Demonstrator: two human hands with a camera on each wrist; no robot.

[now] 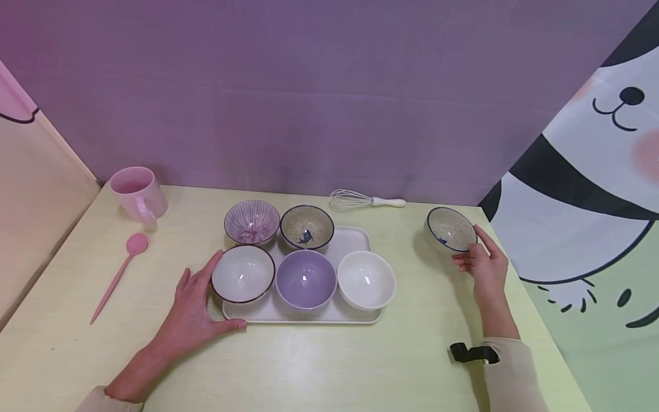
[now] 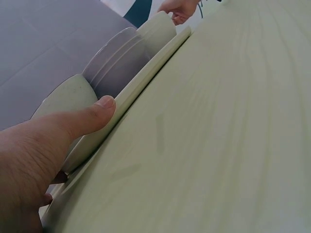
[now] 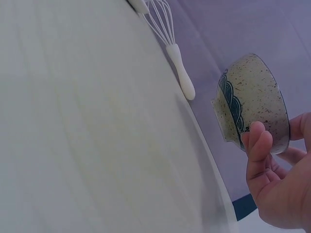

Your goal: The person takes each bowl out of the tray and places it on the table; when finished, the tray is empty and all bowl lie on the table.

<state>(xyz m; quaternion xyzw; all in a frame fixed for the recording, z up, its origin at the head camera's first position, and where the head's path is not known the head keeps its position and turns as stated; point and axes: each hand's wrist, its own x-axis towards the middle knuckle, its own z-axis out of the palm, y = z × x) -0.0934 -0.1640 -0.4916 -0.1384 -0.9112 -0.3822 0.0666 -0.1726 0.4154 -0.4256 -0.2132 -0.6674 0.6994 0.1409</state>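
On the right, my right hand (image 1: pixel 488 272) holds a speckled beige bowl (image 1: pixel 449 229) by its near rim, raised above the table and tilted. Blue wave patterns mark that bowl's outside in the right wrist view. My left hand (image 1: pixel 193 312) spreads around the near left corner of a white tray (image 1: pixel 304 316), thumb at its front edge, fingers beside a brown-rimmed white bowl (image 1: pixel 243 274). A purple bowl (image 1: pixel 306 280) and a plain white bowl (image 1: pixel 366 281) complete the front row. Behind stand a purple-striped bowl (image 1: pixel 251 222) and a dark-rimmed speckled bowl (image 1: pixel 307 227).
A white-handled whisk (image 1: pixel 366 200) lies near the table's back edge. On the left are a pink mug (image 1: pixel 138 194) and a pink spoon (image 1: pixel 120 272). A purple cloth backdrop (image 1: pixel 309 103) rises behind the table, and a printed panel (image 1: pixel 592 229) stands on the right.
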